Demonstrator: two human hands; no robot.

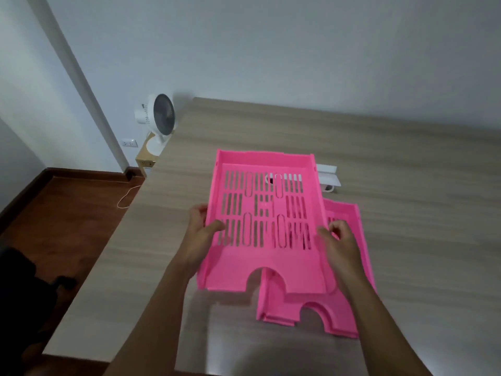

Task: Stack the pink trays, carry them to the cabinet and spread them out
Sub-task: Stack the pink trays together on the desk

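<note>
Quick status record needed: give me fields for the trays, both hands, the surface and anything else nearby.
upper tray: pink slotted plastic tray, held tilted above the table, overlapping the lower one
lower tray: second pink plastic tray, lying on the table, offset to the right
left hand: gripping the upper tray's left edge
right hand: at the upper tray's right edge, grip unclear
surface: light wood-grain table
nearby: white power strip behind the trays; white desk fan at the table's far left
stacking: not yet aligned
</note>
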